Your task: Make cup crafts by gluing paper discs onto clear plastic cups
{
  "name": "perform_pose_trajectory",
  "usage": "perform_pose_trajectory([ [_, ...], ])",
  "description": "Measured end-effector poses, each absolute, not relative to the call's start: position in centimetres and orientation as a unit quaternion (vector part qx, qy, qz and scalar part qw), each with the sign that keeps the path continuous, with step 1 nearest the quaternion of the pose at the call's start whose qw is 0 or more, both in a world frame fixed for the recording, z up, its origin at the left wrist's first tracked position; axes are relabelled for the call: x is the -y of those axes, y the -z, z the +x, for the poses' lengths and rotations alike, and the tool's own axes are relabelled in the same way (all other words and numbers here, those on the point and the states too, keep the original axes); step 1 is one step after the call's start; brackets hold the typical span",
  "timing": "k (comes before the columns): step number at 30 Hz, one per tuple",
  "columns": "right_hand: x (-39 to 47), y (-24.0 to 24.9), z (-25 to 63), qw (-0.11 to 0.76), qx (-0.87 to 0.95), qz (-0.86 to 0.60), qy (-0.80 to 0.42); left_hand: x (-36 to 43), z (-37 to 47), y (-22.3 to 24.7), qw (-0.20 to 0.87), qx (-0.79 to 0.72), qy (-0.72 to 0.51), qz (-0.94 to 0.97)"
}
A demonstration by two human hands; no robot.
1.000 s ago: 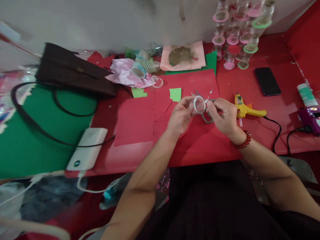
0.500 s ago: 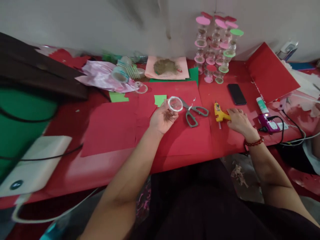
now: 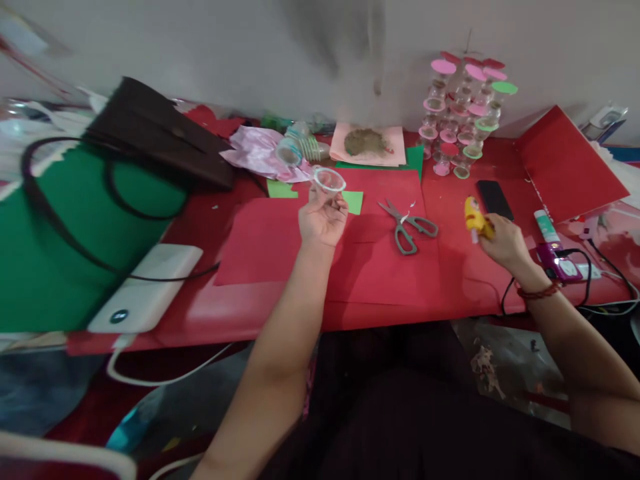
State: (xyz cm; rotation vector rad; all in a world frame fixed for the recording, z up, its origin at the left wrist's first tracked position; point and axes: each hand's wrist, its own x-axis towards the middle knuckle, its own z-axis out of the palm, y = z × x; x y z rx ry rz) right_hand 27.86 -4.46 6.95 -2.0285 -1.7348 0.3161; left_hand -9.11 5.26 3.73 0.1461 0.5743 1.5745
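Observation:
My left hand (image 3: 324,217) holds a small clear plastic cup (image 3: 330,181) by its lower part, rim facing up, above the red paper. In my right hand (image 3: 504,241) is a yellow glue gun (image 3: 475,217), gripped by its handle and raised off the table at the right. Between the hands lie grey-handled scissors (image 3: 407,227) with slightly parted blades and a white scrap on them. A light green paper piece (image 3: 353,201) lies just behind my left hand. Towards the wall stands a tiered structure of clear cups with pink, red and green discs (image 3: 449,137).
A black phone (image 3: 495,200), a glue stick (image 3: 547,227) and a purple plug adapter (image 3: 559,263) with cables lie right. Stacked cups (image 3: 299,145) rest on pink satin cloth (image 3: 257,152). At left are a dark bag (image 3: 163,137) and a white device (image 3: 146,287).
My right hand has closed round the glue gun and lifted it from the table. My left hand has raised the cup away from the scissors. The view has swung left.

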Motion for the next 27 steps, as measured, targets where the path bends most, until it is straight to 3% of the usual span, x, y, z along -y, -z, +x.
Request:
perform_pose_trajectory([
  [2,4.1,-8.2,27.1,0.351,0.581,-0.697,-0.232,-5.2,-9.3,-4.1,0.671,-0.273,-0.687,0.059],
  [6,3.2,-10.1,23.0,0.486,0.503,-0.531,-0.478,-4.5,-7.9,-4.6,0.732,-0.302,-0.605,0.082],
  [9,2.7,-9.5,19.0,0.469,0.513,-0.464,-0.549,-4.0,-6.7,-4.4,0.748,-0.321,-0.574,0.083],
  [13,2.3,-6.9,15.8,0.459,0.567,-0.403,-0.553,-3.9,-5.9,-3.7,0.744,-0.346,-0.565,0.088],
  [18,2.4,-4.8,15.7,0.451,0.569,-0.418,-0.546,-3.5,-5.6,-2.9,0.763,-0.336,-0.534,0.138],
  [27,3.3,-5.2,16.0,0.466,0.567,-0.393,-0.554,-2.8,-5.2,-2.4,0.761,-0.360,-0.515,0.165],
])
